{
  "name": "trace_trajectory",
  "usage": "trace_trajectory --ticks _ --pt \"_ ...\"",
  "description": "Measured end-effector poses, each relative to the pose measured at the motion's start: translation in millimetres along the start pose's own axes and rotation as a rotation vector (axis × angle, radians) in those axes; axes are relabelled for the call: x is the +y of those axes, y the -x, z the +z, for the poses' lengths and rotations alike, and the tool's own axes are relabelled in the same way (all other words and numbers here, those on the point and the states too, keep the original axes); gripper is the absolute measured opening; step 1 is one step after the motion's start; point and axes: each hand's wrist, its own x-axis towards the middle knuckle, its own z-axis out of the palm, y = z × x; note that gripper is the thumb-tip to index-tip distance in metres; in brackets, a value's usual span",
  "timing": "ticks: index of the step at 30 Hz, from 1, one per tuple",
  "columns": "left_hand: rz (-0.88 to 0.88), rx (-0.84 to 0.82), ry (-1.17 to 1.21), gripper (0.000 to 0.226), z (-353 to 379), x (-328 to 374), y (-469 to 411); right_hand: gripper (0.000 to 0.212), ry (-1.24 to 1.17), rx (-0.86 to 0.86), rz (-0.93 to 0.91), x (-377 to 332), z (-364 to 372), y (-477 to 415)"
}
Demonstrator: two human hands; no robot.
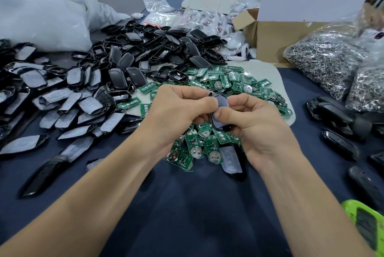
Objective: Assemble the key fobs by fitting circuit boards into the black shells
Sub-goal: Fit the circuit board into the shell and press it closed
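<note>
1. Shell (218, 114) – one black half with a pale film on it – is held above the middle of the desk (187, 204), over the green circuit boards (207, 144).
2. Left hand (176, 109) and right hand (255, 125) both pinch it shut-fingered, thumbs on top, likely to steady it for fitting.
3. More shells (128, 57) lie heaped toward the far left corner – within reach.
</note>
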Motion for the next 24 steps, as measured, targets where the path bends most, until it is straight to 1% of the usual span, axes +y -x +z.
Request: trace_trajectory --ticks 2,5,6,8,11,12,14,17,20,22,24 --pt "0.013 0.026 -0.012 0.013 0.4 -1.1 -0.8 0.032 0.032 0.02 -0.042 0.9 0.0 0.4" --pt "0.019 0.061 0.005 0.002 2.2 -1.8 -0.8 0.028 0.064 0.034 -0.076 2.6 0.9 0.0" --pt "0.022 0.087 0.007 0.005 2.7 -2.9 -1.1 0.028 0.064 0.034 -0.067 2.6 1.3 -0.2" --pt "0.027 0.125 0.008 0.006 3.0 -3.5 -1.7 0.024 0.057 -0.01 -0.005 1.2 1.2 -0.5" --pt "0.029 0.148 0.019 0.005 1.0 -3.4 -3.7 0.011 0.044 -0.135 0.113 -2.6 -1.1 0.3" --pt "0.028 0.162 0.021 0.004 0.2 -4.1 -4.8 0.01 0.042 -0.143 0.128 -3.2 -1.4 0.1" --pt "0.026 0.199 0.019 0.01 -0.8 -6.7 -6.2 0.012 0.05 -0.107 0.113 -2.8 0.4 -0.1" --pt "0.037 0.222 0.004 0.013 0.6 -9.1 -5.9 0.015 0.108 -0.013 0.025 0.4 4.1 0.6" --pt "0.053 0.174 -0.028 0.003 2.1 -7.6 -4.3 0.016 0.198 0.04 -0.068 3.1 3.9 1.1" --pt "0.052 0.148 -0.043 0.009 1.3 -6.0 -3.8 0.016 0.228 0.062 -0.092 3.6 3.8 1.0" --pt "0.042 0.15 -0.038 0.01 0.1 -3.5 -4.0 0.015 0.225 0.066 -0.08 4.3 4.0 0.3"
